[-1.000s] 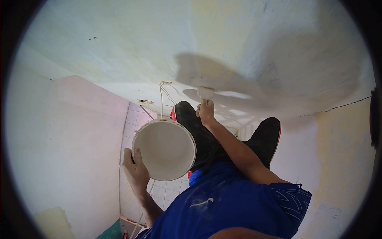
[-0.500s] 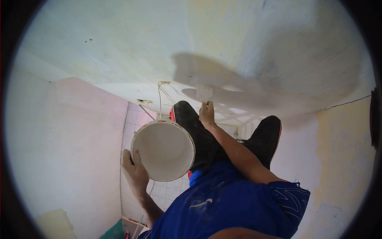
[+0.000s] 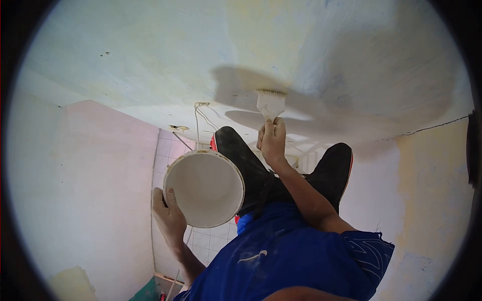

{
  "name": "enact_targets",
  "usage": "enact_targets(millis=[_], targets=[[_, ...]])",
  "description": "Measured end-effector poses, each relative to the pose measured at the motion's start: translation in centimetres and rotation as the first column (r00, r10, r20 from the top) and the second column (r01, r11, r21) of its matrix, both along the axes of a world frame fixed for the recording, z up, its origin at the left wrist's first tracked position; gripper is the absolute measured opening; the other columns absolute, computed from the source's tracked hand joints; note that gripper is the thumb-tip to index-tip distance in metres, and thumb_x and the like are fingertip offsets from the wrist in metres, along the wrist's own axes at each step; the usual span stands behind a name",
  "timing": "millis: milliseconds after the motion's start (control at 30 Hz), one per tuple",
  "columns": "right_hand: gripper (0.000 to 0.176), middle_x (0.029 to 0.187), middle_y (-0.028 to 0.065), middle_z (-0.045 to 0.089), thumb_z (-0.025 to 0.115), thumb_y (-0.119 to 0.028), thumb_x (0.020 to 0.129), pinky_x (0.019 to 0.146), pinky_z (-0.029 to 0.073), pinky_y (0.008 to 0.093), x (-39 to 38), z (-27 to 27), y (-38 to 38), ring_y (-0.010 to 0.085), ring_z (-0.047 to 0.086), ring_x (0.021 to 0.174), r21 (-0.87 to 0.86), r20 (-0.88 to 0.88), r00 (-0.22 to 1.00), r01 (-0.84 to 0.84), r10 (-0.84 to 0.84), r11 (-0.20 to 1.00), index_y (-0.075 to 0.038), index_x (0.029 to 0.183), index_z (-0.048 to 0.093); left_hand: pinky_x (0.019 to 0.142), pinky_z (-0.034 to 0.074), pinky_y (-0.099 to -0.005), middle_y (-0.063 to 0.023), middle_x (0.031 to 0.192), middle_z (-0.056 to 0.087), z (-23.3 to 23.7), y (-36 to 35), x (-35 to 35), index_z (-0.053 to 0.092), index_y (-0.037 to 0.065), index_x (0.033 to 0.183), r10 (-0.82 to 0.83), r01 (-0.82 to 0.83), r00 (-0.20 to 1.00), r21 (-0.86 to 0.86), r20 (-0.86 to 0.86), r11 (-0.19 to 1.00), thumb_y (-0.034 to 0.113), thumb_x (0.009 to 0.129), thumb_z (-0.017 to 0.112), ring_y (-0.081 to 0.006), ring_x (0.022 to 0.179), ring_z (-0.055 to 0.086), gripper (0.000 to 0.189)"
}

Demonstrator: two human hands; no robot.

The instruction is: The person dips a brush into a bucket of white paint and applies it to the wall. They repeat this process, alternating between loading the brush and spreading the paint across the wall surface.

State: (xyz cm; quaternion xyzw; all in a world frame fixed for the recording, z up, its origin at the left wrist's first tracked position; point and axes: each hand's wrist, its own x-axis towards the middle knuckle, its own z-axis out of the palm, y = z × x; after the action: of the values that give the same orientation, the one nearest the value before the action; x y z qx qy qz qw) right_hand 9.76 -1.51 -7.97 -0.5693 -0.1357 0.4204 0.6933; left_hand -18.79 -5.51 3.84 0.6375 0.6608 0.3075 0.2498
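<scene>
My left hand (image 3: 169,216) grips the rim of a round white bucket (image 3: 203,189), with the thumb inside and the fingers around the outer wall. The bucket's mouth faces me, and its inside is coated whitish. In my right hand (image 3: 273,143) is a wide, flat paintbrush (image 3: 271,104), held by its handle with the bristles pointing away from me. Its bristle edge is at the wall (image 3: 165,55) in front of me, seemingly touching it. The brush body is smeared with white.
Loose white cables (image 3: 202,113) come out of the wall above the bucket. A crack (image 3: 434,125) runs along the wall at the right. Tiled floor (image 3: 211,241) shows below, with a green surface (image 3: 145,290) at lower left. My black shoes (image 3: 334,168) are beneath my hands.
My right hand has moved up and slightly right with the paintbrush, whose bristles now show clearly against the wall. My left hand and the bucket have barely shifted.
</scene>
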Motion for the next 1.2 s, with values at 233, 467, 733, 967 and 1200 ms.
enact_targets(millis=[233,467,733,967,1200], targets=[[0.017,0.065,-0.0003,0.045,0.044,-0.020,0.109,0.038,0.034,0.0267,2.6,-13.5,-0.1,0.0074,0.037,0.043,0.057,0.192,0.981,-0.007,-0.004,0.998,-0.005,0.103,0.039,0.054,0.029,-0.0307,0.0002,0.068,0.029,-0.5,0.3,0.2,0.036,0.004,0.077,-0.042,0.042,0.999,0.045,0.004,0.998,0.017,0.109,0.050,-0.0080,0.067,0.029,0.037],[0.025,0.058,-0.0019,0.038,0.044,-0.028,0.107,0.037,0.029,0.0303,5.3,-18.0,-0.6,0.0110,0.035,0.040,-0.226,-0.224,0.965,-0.189,0.137,0.956,-0.010,0.089,0.041,0.054,0.030,-0.0311,-0.0009,0.067,0.031,0.8,0.3,1.7,0.037,0.004,0.077,-0.025,0.026,0.998,-0.024,0.063,0.999,0.017,0.109,0.049,-0.0083,0.066,0.030,0.037],[0.025,0.062,-0.0014,0.042,0.044,-0.024,0.108,0.036,0.028,0.0275,6.4,1.5,-1.4,0.0083,0.034,0.041,-0.139,-0.131,0.982,-0.153,0.135,0.978,-0.009,0.088,0.042,0.050,0.030,-0.0333,-0.0060,0.061,0.036,0.2,0.6,2.0,0.038,0.003,0.077,-0.062,0.062,0.997,0.003,0.045,0.998,0.018,0.109,0.051,-0.0099,0.060,0.031,0.037],[0.016,0.063,-0.0010,0.043,0.044,-0.019,0.109,0.035,0.031,0.0260,3.6,3.7,-3.0,0.0056,0.035,0.041,0.190,0.301,0.953,-0.029,-0.030,0.981,-0.008,0.099,0.039,0.048,0.030,-0.0374,-0.0135,0.057,0.040,0.0,0.7,2.7,0.038,0.002,0.076,-0.097,0.097,0.995,0.016,0.009,0.995,0.017,0.107,0.052,-0.0141,0.053,0.032,0.037],[0.019,0.060,-0.0022,0.040,0.043,-0.022,0.107,0.036,0.030,0.0277,4.9,-12.1,-1.8,0.0080,0.034,0.040,-0.169,0.029,0.999,-0.037,0.042,0.985,-0.011,0.092,0.040,0.048,0.030,-0.0385,-0.0148,0.057,0.039,0.1,0.6,3.0,0.038,0.001,0.077,-0.134,0.134,0.991,-0.030,0.018,0.990,0.017,0.107,0.052,-0.0162,0.052,0.032,0.036]])
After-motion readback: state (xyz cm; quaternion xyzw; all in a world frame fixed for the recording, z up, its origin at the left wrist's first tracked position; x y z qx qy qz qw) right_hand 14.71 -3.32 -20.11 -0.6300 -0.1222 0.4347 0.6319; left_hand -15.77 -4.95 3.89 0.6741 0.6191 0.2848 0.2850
